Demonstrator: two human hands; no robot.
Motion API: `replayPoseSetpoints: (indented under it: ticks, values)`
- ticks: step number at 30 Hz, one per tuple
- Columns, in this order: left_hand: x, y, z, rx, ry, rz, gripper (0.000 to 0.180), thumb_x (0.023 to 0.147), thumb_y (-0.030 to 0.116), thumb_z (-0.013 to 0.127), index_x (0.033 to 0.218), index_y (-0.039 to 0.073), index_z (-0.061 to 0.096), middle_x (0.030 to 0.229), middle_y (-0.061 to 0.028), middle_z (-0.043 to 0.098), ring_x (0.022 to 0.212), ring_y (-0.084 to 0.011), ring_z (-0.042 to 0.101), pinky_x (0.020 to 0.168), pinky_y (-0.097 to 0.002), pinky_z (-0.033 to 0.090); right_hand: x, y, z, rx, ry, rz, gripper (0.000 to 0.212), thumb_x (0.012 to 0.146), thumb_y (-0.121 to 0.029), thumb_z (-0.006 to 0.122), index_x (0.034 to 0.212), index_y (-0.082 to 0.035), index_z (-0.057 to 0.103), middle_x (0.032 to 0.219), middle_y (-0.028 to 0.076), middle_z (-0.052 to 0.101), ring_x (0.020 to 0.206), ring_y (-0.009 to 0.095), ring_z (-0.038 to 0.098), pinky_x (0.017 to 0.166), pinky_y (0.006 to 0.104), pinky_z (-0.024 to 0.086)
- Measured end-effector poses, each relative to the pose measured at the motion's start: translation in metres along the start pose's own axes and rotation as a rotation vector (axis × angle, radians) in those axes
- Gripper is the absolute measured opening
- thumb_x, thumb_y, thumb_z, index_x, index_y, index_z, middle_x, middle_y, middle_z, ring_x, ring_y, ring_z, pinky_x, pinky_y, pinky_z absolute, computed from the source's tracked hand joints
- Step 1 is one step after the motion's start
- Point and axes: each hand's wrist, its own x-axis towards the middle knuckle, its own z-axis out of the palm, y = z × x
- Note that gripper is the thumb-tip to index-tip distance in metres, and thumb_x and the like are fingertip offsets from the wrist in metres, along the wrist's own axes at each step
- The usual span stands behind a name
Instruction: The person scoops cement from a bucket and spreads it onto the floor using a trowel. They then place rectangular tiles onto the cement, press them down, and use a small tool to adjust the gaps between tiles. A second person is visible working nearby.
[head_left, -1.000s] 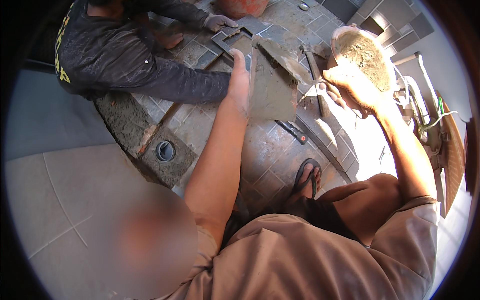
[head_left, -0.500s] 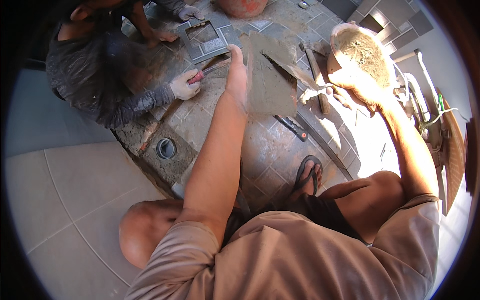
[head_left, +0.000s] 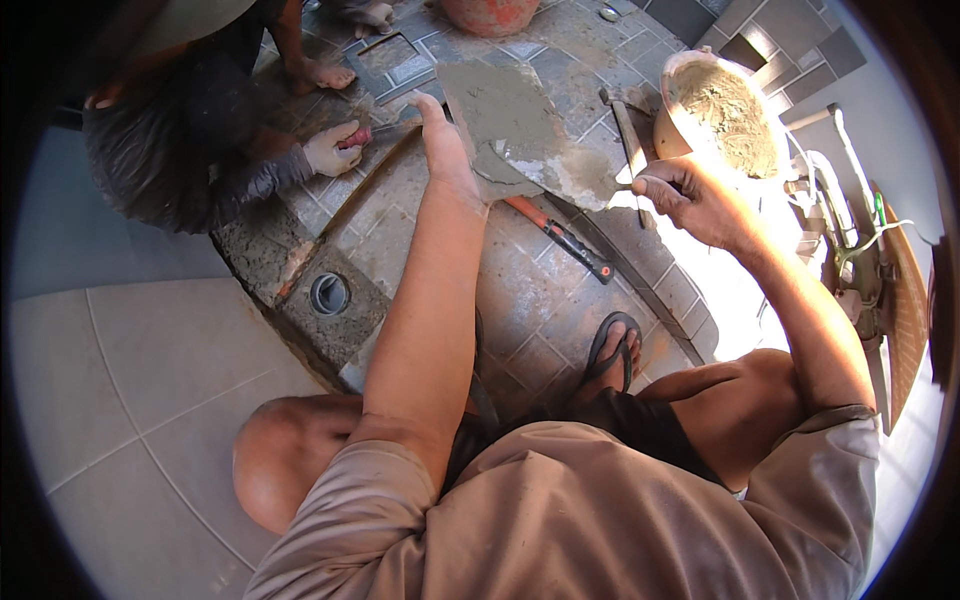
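Observation:
My left hand (head_left: 448, 150) supports a flat tile from its left edge, thumb up and fingers hidden underneath. Grey mortar (head_left: 505, 105) covers the tile's upper face. In my right hand (head_left: 695, 200) is a trowel (head_left: 595, 180), whose handle is mostly hidden by my fingers. Its wet, shiny blade lies against the mortar on the near right part of the tile. Just right of the tile, a hammer (head_left: 630, 140) rests on the floor. Below the tile lies a tool with an orange and black handle (head_left: 570, 243), its far end covered by the tile.
A bucket of mortar (head_left: 690, 75) stands at the right, near pipes (head_left: 825, 180). A red bucket (head_left: 490, 14) is at the far side. At left a co-worker's gloved hand (head_left: 332, 150) grips a red-handled tool. A round pipe opening (head_left: 330, 294) sits in rough mortar.
The tile in my left hand has shifted left, and the trowel has swung left with its blade flatter on the mortar. The co-worker's tile with a square opening has been lowered to the floor.

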Motion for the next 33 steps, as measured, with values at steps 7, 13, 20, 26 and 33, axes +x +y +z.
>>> replayPoseSetpoints:
  ticks: [7,13,20,26,33]
  values:
    - [0.004,0.009,-0.008,-0.046,-0.031,0.050,0.089,0.107,0.075,0.017,0.159,0.007,0.044,0.156,-0.0180,0.053,0.139,-0.0387,0.053,0.117,-0.0534,0.044,0.007,0.035,-0.002,0.120,0.103,0.185,0.033,0.109,-0.041,0.064,0.094,-0.013,0.072,0.069,-0.005,0.057,0.056,0.005,0.051,0.049,0.0253,0.041]
    - [0.007,-0.003,-0.012,-0.017,-0.127,-0.068,0.098,0.101,0.084,0.022,0.163,0.010,0.039,0.162,-0.0179,0.048,0.145,-0.0393,0.048,0.119,-0.0533,0.041,0.029,0.046,-0.004,-0.274,0.351,-0.186,0.032,0.106,-0.034,0.065,0.093,-0.005,0.072,0.072,0.009,0.061,0.065,0.019,0.060,0.066,0.0374,0.050]
    - [0.007,-0.014,-0.014,-0.051,-0.276,-0.195,0.100,0.101,0.085,0.020,0.163,0.009,0.039,0.161,-0.0182,0.049,0.141,-0.0409,0.053,0.116,-0.0573,0.045,0.031,0.002,-0.011,0.069,-0.055,0.167,0.040,0.107,-0.042,0.056,0.100,-0.009,0.079,0.071,0.005,0.072,0.059,0.016,0.067,0.064,0.0353,0.054]
    - [0.019,-0.017,-0.031,0.022,-0.110,-0.144,0.101,0.100,0.086,0.019,0.162,0.009,0.041,0.158,-0.0178,0.052,0.141,-0.0388,0.054,0.117,-0.0546,0.045,0.013,-0.025,-0.022,0.192,-0.427,0.259,0.037,0.107,-0.035,0.065,0.096,-0.002,0.078,0.064,0.001,0.066,0.044,0.010,0.056,0.043,0.0269,0.044]
    - [0.017,-0.011,-0.026,0.109,-0.055,-0.131,0.102,0.099,0.087,0.019,0.162,0.009,0.043,0.158,-0.0174,0.054,0.142,-0.0377,0.054,0.119,-0.0519,0.043,0.012,0.001,-0.005,0.453,-0.308,0.112,0.037,0.108,-0.035,0.061,0.099,-0.004,0.077,0.065,-0.001,0.062,0.052,0.010,0.057,0.045,0.0291,0.043]
